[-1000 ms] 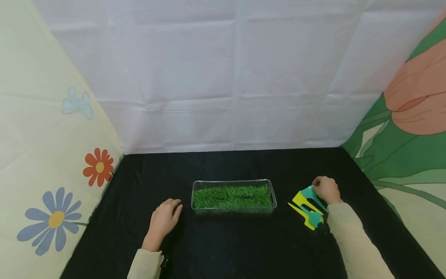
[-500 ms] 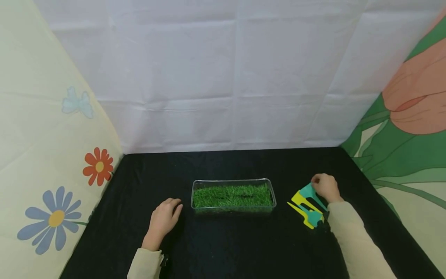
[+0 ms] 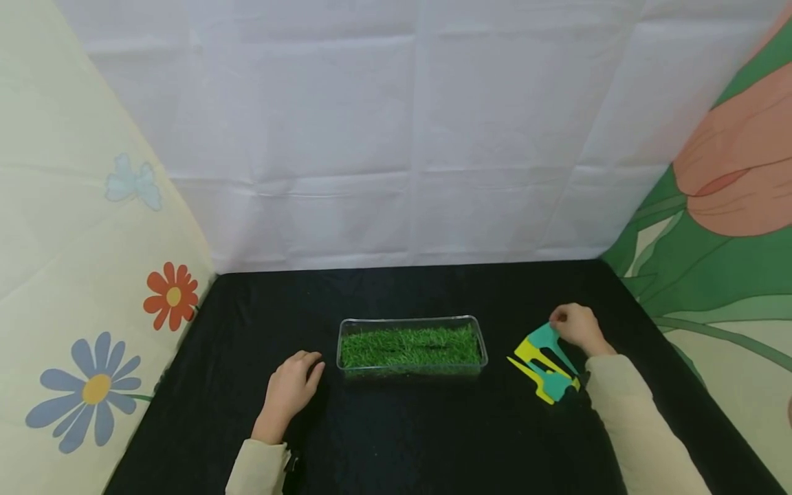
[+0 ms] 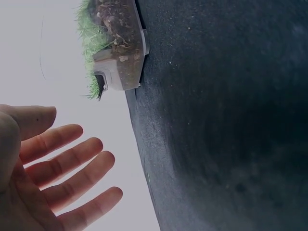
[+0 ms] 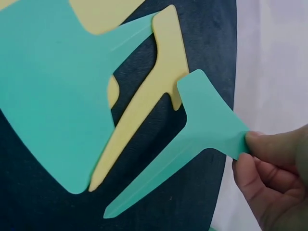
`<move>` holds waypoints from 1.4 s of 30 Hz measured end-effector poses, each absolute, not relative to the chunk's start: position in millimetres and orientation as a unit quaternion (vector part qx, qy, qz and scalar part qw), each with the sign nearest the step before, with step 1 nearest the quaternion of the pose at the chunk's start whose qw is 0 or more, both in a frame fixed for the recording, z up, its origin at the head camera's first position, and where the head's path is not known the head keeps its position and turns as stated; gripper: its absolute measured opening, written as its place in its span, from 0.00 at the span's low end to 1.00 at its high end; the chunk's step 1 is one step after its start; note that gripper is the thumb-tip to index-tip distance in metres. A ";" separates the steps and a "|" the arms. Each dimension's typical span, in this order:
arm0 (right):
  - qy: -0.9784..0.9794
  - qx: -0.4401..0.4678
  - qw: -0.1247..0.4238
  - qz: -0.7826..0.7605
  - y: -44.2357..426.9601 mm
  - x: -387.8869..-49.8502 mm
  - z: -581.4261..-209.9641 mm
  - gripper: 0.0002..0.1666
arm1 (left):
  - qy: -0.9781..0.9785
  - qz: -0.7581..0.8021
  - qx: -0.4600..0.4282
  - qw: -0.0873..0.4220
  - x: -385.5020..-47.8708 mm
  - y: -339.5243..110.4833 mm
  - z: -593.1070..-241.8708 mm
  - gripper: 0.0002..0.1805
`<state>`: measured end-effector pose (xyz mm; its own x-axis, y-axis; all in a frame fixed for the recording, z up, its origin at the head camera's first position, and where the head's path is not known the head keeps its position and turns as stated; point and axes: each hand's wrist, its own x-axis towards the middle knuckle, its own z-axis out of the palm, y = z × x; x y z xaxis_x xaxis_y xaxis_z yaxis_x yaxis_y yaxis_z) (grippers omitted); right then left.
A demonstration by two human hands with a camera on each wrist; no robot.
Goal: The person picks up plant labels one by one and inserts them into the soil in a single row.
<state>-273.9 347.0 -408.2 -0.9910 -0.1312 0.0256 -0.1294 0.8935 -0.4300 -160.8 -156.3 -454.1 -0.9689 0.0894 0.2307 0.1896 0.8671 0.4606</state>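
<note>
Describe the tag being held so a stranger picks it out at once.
On the black-covered table, find the clear tray of grass, then go right to the yellow and teal T-shaped tags. The one wanted is a teal tag; unlike its teal and yellow neighbours, its end is pinched by the right hand.

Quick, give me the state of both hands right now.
Left hand: open, holding nothing.
Right hand: closed, pinching one flat, teal, T-shaped plastic tag.

Teal tag (image 5: 199, 113): corner hidden by right hand (image 5: 276, 175). Away from grip, larger teal piece (image 5: 53, 91) cropped, yellow piece (image 5: 106, 17) behind part-covered.
</note>
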 end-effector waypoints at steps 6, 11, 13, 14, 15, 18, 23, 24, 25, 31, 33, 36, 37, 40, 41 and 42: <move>0.972 -0.076 -0.018 -0.223 342.9 -271.4 -401.6 0.05 | -0.960 -0.251 -0.071 0.103 -160.7 -156.2 -454.8 0.12; 0.970 -0.079 -0.047 -0.226 338.7 -267.5 -398.3 0.05 | -0.955 -0.267 -0.066 0.114 -161.0 -156.0 -456.2 0.09; 0.969 -0.079 -0.064 -0.227 337.1 -265.6 -397.9 0.05 | -0.951 -0.277 -0.063 0.122 -161.2 -155.9 -456.6 0.07; 0.968 -0.079 -0.073 -0.228 336.2 -264.4 -397.6 0.05 | -0.949 -0.283 -0.062 0.126 -161.3 -155.9 -456.8 0.06; 0.967 -0.079 -0.083 -0.229 335.2 -263.2 -397.4 0.05 | -0.947 -0.288 -0.061 0.131 -161.5 -155.9 -456.7 0.05; 0.963 -0.078 -0.110 -0.233 331.6 -259.2 -396.1 0.04 | -0.939 -0.306 -0.057 0.145 -161.9 -156.2 -455.9 0.03; 0.956 -0.079 -0.144 -0.244 323.5 -253.0 -392.9 0.03 | -0.924 -0.343 -0.044 0.164 -161.0 -156.3 -451.4 0.03; 0.954 -0.078 -0.151 -0.245 321.9 -252.2 -392.3 0.03 | -0.921 -0.350 -0.041 0.166 -160.8 -156.1 -450.5 0.04; 0.953 -0.079 -0.157 -0.246 320.3 -251.4 -391.9 0.03 | -0.919 -0.355 -0.039 0.168 -160.6 -155.9 -449.7 0.05; 0.947 -0.077 -0.187 -0.250 313.6 -248.7 -391.6 0.02 | -0.914 -0.363 -0.035 0.177 -161.0 -153.9 -447.3 0.06; 0.945 -0.076 -0.195 -0.251 311.8 -247.6 -391.9 0.02 | -0.913 -0.364 -0.037 0.181 -161.1 -153.5 -447.1 0.05; 0.942 -0.069 -0.205 -0.256 309.3 -245.5 -392.5 0.02 | -0.911 -0.367 -0.040 0.185 -161.3 -153.2 -447.7 0.05; 0.941 -0.067 -0.209 -0.258 308.5 -244.7 -392.7 0.02 | -0.910 -0.370 -0.041 0.186 -161.4 -153.2 -448.0 0.05; 0.938 -0.060 -0.216 -0.265 306.6 -242.0 -393.9 0.02 | -0.906 -0.378 -0.043 0.188 -161.4 -153.6 -449.1 0.06; 0.937 -0.058 -0.219 -0.267 306.1 -241.2 -394.5 0.02 | -0.904 -0.380 -0.043 0.189 -161.4 -153.8 -449.4 0.07; 0.935 -0.058 -0.222 -0.269 305.5 -240.4 -395.1 0.02 | -0.903 -0.384 -0.043 0.190 -161.4 -153.9 -449.5 0.07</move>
